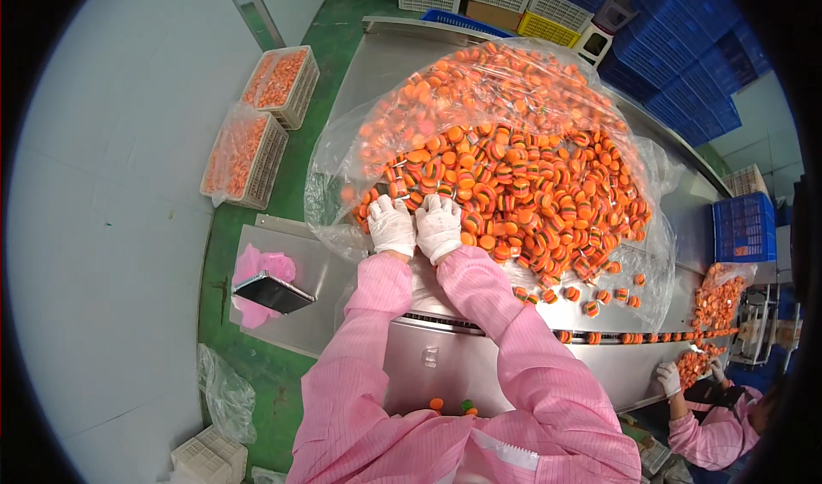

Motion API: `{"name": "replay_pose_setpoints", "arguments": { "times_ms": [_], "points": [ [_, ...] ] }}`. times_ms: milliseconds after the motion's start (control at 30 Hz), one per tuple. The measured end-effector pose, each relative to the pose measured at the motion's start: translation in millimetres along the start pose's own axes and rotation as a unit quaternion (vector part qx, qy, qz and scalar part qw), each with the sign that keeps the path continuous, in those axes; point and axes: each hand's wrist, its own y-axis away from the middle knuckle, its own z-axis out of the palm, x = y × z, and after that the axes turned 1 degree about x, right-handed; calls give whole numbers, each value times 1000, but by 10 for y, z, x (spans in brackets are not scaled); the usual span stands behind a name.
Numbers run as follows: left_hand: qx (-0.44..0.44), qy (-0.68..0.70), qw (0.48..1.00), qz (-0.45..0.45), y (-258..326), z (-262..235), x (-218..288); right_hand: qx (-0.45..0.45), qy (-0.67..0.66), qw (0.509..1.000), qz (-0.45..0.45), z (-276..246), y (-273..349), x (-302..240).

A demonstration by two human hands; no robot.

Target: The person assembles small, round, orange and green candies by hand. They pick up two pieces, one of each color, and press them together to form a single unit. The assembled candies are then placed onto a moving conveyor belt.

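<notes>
A large heap of round orange candies (531, 184) with dark and green layers in the middle lies on a steel table (402, 360). A clear plastic sheet (334, 163) covers its far part and sticks out at the sides. Both my hands wear white gloves and rest side by side at the heap's near left edge. My left hand (391, 228) has its fingers bent down against the candies. Close beside it, my right hand (438, 227) is curled in the same way. What lies under the fingertips of either hand is hidden.
A narrow conveyor channel (655, 337) carries a row of candies to the right, towards a co-worker's gloved hand (669, 379). A phone (274, 293) lies on a pink cloth (248, 267) at left. Candy-filled crates (272, 160) stand on the green floor; blue crates (676, 64) are stacked at far right.
</notes>
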Motion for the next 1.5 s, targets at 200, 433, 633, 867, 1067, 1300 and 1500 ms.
{"name": "replay_pose_setpoints", "arguments": {
  "times_ms": [200,433,633,867,1067,1300,1500],
  "points": [
    [-68,-42,996,29,12,-249,35,-24,-16,1000,2,-43,5,32],
    [2,-69,998,-10,-46,114,8,-60,-66,996,7,-168,0,15],
    [-19,-31,999,-10,-13,-119,123,154,-304,938,-63,-423,38,369],
    [-38,406,912,40,509,-522,81,46,-404,905,-124,-1164,527,286],
    [-255,781,568,-54,1717,-938,210,-132,-529,838,-27,-1245,1597,216],
    [-259,412,873,-15,2423,-736,-432,-138,-785,522,305,-883,2822,457],
    [-230,156,934,225,2444,-558,-307,-173,-731,611,252,-810,2826,424]
  ]
}}
